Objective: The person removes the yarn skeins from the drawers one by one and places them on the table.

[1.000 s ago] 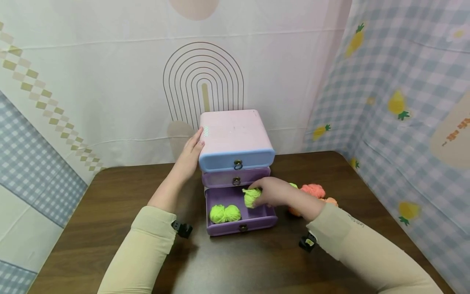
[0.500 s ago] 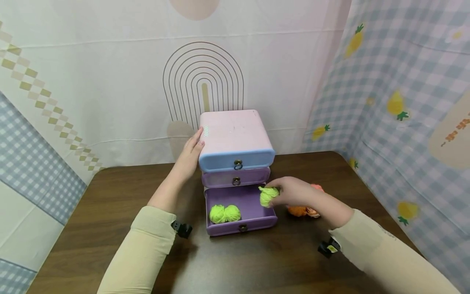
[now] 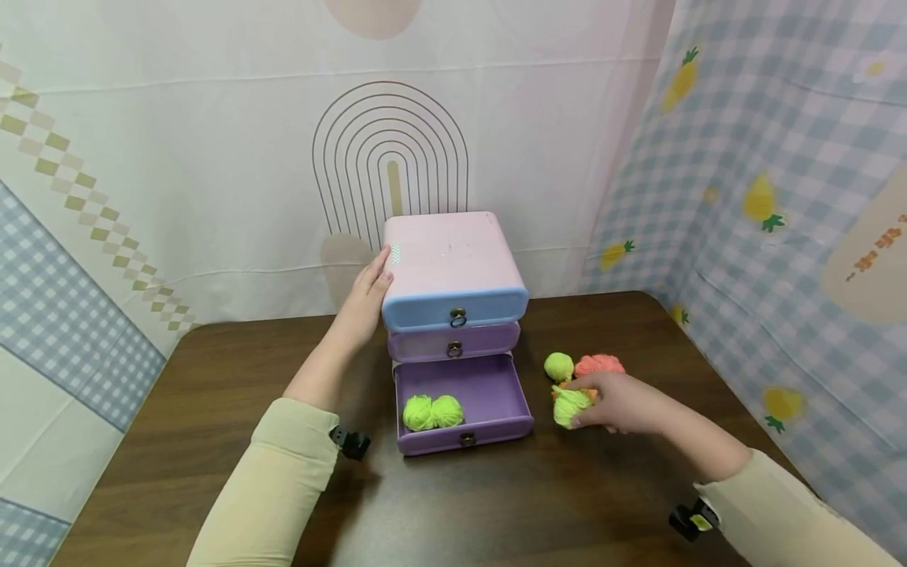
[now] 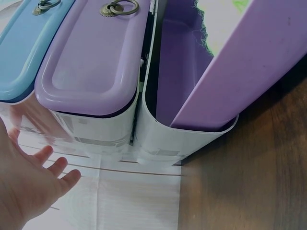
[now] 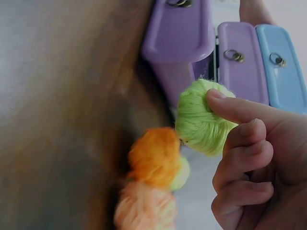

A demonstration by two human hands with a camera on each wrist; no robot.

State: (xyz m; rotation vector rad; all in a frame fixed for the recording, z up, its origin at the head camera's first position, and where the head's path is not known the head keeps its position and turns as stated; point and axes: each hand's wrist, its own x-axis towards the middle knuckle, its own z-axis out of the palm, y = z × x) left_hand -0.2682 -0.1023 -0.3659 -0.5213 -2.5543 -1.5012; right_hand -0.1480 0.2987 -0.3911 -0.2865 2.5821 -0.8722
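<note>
My right hand (image 3: pixel 627 403) pinches a lime-green yarn ball (image 5: pixel 199 120) between thumb and fingers, to the right of the pulled-out bottom purple drawer (image 3: pixel 499 431). Two more lime-green yarn balls (image 3: pixel 434 412) sit side by side at that drawer's front left. With fingers extended, my left hand (image 3: pixel 363 303) rests against the left side of the pink-topped drawer cabinet (image 3: pixel 453 252). In the left wrist view the fingers of that hand are spread beside the cabinet wall.
On the table (image 3: pixel 234 425), right of the cabinet, lie another green yarn ball (image 3: pixel 559 367), a coral yarn ball (image 3: pixel 599 365), an orange one (image 5: pixel 156 155) and a peach one (image 5: pixel 146 206). The blue drawer (image 3: pixel 418 313) and the upper purple drawer (image 3: pixel 418 345) are closed. Patterned cloth hangs behind.
My right hand has carried the lime-green yarn ball rightward out of the open drawer to over the table near the other balls. My left hand has stayed on the cabinet.
</note>
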